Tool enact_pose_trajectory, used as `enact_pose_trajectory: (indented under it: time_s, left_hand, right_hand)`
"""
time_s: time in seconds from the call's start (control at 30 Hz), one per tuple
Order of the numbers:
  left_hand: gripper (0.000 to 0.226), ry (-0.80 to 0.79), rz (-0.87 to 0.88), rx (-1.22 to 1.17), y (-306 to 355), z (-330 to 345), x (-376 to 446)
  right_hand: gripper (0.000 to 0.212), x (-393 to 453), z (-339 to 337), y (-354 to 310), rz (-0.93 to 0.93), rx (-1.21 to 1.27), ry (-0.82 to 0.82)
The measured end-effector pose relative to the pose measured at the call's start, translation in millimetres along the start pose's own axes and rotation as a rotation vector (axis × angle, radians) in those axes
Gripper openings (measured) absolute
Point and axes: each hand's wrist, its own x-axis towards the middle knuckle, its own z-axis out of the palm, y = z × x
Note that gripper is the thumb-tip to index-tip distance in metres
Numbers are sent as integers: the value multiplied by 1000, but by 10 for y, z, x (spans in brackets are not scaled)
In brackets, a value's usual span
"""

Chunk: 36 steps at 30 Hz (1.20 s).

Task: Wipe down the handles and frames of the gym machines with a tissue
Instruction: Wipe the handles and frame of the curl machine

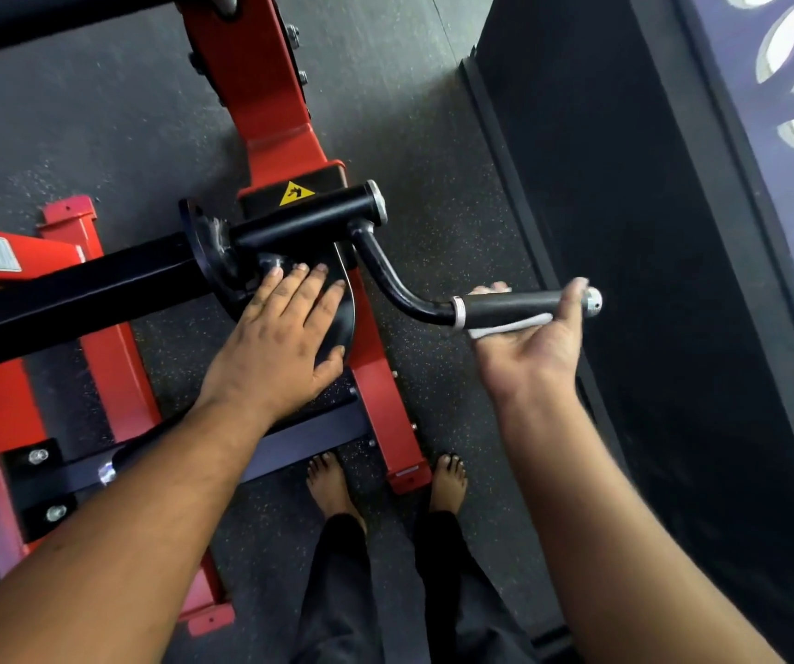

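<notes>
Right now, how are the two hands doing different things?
The left hand lies flat, palm down, fingers spread on the black round plate; the right hand is turned palm up, curled under the black handle grip. The right hand presses a white tissue to the grip; the left hand holds nothing. Both are bare and both touch the same red machine.

We see a white tissue pressed under the black handle, which curves out from the red frame.
</notes>
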Motion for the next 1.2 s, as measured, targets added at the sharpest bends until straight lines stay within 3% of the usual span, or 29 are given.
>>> enact_pose_trajectory:
  time_s: [0.13,0.27,0.43,0.63,0.8,0.97,1.1,1.2]
  left_hand:
    - [75,14,-1,11,11,-9,-1]
    - [75,6,10,7,-1,-12,5]
    - [76,-6,3,19,2,23,1]
    - [77,-24,4,36,7,-14,2]
    - [76,-18,3,39,7,5,5]
    - [77,-24,7,45,3,10,-1]
    - [76,-17,0,37,-1,15,-3]
    - [76,-21,0,40,0,26,-2]
  right_hand:
    - [62,191,30,-155,-53,231,13]
    - [49,35,-28,327,67,75,-84]
    - [59,286,43,-206,-65,225,-17]
    - [53,120,-47,128,71,59,-65]
    - [58,343,16,-275,-76,210,-1]
    - [52,121,-81,151,84,31,-88]
    - [58,255,5,-178,-18,255,-64]
    - [55,258,-26,-24,-26,198,-88]
